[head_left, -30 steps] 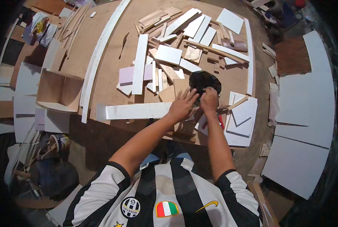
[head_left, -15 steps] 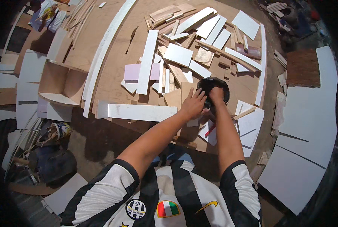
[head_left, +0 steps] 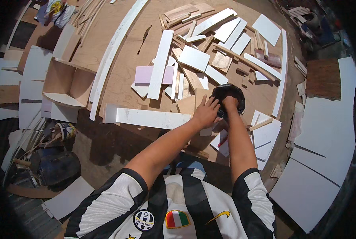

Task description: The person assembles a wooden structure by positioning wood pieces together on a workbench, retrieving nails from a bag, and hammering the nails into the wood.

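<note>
Resting the left hand [head_left: 205,114], loosely spread, against the left edge of a black plastic bag [head_left: 221,92] just right of the frame's centre; holding the right hand [head_left: 230,103] inside, cannot tell whether pinching anything. Facing scattered white boards [head_left: 194,59], upper middle.

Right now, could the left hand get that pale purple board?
Probably yes: the left hand is nearby, and the left end of the pale purple board lies uncovered. A long white strip lies across its middle, though, so pulling it out might be harder.
</note>
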`<state>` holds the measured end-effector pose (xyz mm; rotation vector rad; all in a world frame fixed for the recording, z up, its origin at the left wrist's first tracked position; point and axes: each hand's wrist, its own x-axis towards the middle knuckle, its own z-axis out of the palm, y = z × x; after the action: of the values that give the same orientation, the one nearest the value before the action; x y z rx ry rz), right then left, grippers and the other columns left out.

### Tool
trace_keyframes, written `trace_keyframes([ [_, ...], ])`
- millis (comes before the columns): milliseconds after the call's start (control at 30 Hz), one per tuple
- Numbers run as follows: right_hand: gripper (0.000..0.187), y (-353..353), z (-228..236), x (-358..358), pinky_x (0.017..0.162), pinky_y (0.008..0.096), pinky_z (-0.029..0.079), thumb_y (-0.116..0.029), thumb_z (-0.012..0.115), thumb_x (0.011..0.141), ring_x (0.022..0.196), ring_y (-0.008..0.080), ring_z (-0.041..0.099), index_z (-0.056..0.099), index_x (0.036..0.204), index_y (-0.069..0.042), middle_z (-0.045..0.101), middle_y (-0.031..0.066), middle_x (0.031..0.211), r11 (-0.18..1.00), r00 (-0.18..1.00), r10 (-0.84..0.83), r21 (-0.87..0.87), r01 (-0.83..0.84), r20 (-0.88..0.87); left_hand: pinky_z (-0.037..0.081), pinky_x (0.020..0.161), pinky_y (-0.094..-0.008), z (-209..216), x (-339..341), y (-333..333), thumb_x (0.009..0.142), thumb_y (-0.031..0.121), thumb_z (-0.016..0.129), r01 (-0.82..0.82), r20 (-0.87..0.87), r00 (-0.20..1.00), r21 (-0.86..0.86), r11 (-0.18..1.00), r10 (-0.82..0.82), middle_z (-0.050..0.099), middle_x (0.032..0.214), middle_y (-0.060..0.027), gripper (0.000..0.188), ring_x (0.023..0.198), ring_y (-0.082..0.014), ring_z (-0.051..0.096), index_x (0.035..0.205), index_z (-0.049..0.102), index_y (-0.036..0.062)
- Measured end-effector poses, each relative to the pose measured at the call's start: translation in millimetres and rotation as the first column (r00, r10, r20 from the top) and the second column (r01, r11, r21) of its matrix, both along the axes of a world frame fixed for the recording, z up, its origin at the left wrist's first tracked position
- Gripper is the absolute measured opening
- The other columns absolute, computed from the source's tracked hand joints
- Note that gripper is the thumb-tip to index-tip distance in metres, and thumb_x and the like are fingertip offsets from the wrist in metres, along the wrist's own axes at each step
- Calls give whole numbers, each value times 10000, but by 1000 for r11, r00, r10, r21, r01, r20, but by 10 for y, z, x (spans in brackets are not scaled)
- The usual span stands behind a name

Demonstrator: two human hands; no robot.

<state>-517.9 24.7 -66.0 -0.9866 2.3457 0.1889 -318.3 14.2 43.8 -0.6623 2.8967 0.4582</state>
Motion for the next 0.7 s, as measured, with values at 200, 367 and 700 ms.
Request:
trace_keyframes([
  [200,331,-45,6,43,971,488,529,-349,619,883,1102,365,695,789,1067,-132,730,151,1168,1000,1000,25,-5,-25,-12,117,1225,-607,-6,30,6,967,579,508,-4,2,1000,-10,1000,4,433,1550,-150,711,1482,-337,310,1460,496,67],
  [367,392,-107,-93,82,995,544,497,-398,601,898,1171,376,662,766,1140,-138,709,160,1224,997,999,22,73,-25,36,137,1229,-593,15,91,22,941,546,578,2,-40,999,3,1000,-2,453,1531,-148,696,1481,-337,311,1433,524,56],
  [700,499,-150,258,205,1078,531,423,-378,562,896,1246,431,592,688,1248,-48,625,256,1317,987,961,-157,23,156,229,140,1224,-601,73,251,20,919,490,633,-7,-54,999,16,1000,8,451,1532,-139,692,1492,-343,294,1446,506,60],
])
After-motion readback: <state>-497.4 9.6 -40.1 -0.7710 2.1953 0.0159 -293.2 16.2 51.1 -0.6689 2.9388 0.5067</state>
